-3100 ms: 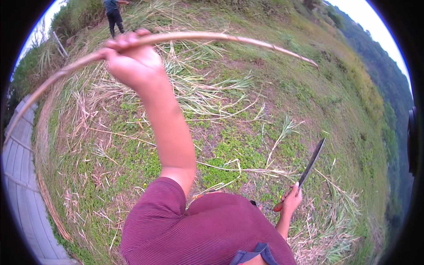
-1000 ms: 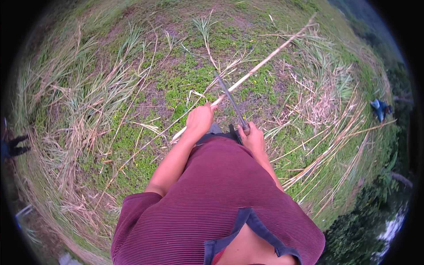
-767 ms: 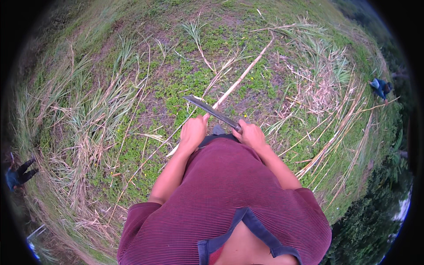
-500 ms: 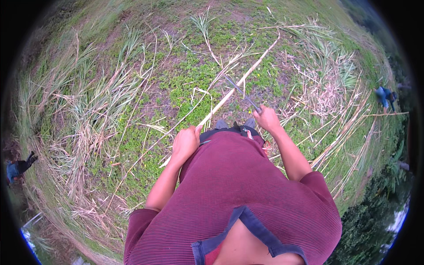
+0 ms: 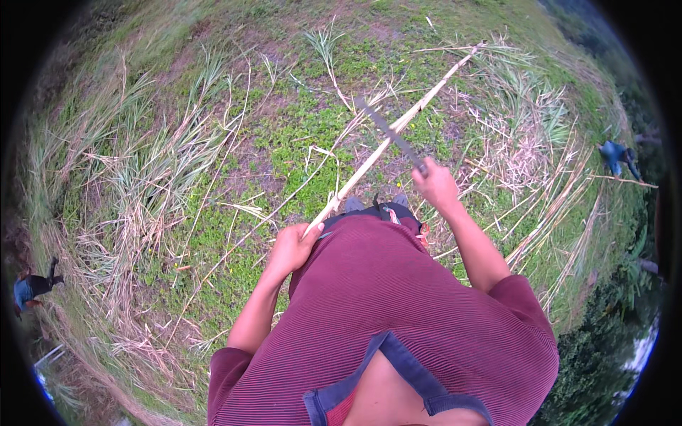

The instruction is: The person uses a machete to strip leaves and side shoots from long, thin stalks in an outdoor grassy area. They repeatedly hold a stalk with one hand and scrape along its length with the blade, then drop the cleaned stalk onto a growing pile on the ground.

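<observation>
My left hand [image 5: 291,250], at my left hip, is closed around the near end of a long pale cane stalk [image 5: 366,165]. From there the stalk slants away to the far right over the grass. In my right hand [image 5: 436,187], in front of my right hip, I grip a machete [image 5: 410,151] by its handle. The blade points forward and left and crosses the stalk partway along. Whether the blade touches the stalk or only passes over it, I cannot tell.
Heaps of cut cane leaves [image 5: 160,170] lie to the left, with another leaf pile [image 5: 529,117] at the far right. Several bare stalks [image 5: 554,220] are strewn on the right. One person [image 5: 618,157] is at the far right, another person [image 5: 34,287] at the far left.
My left hand has drawn slightly back and left with the stalk, and the stalk's far end has swung right. My right hand and the machete have shifted slightly; the blade lies flatter across the stalk.
</observation>
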### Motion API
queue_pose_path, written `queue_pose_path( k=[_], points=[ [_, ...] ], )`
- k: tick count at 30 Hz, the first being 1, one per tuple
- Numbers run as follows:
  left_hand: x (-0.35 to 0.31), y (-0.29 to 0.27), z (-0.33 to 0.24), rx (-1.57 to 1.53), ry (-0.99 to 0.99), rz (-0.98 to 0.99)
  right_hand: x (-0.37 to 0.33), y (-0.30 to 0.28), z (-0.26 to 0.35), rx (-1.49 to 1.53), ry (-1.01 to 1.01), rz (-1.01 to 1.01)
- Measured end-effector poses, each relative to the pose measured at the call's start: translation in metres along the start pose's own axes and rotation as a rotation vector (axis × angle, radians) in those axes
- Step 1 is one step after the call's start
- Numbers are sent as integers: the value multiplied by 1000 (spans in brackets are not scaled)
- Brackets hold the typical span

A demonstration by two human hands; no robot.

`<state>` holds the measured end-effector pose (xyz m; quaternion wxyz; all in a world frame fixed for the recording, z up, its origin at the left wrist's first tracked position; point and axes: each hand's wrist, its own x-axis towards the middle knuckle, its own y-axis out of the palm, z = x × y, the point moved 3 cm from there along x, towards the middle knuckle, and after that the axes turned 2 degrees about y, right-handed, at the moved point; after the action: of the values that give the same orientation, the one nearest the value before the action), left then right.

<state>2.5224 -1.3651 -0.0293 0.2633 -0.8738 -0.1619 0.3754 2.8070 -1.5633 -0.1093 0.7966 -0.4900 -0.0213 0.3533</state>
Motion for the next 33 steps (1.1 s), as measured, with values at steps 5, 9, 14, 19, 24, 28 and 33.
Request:
queue_pose_path(
  k=[5,9,14,19,24,28,33],
  points=[
    [25,24,-11,-292,95,77,-67,23,65,-176,-423,85],
    [39,21,-17,-746,-220,320,-76,31,62,-5,-426,141],
    [51,24,-16,-712,-173,394,-58,42,25,-166,-228,47],
    [37,24,8,-589,-207,325,-18,52,-47,-8,136,-22],
    [21,24,19,-336,-150,238,-62,67,26,-188,-269,228],
    [-19,8,27,-263,-50,161,-29,83,-11,-64,-140,35],
    [-68,-38,16,-94,-29,133,56,79,-139,-194,13,-332]
  ],
)
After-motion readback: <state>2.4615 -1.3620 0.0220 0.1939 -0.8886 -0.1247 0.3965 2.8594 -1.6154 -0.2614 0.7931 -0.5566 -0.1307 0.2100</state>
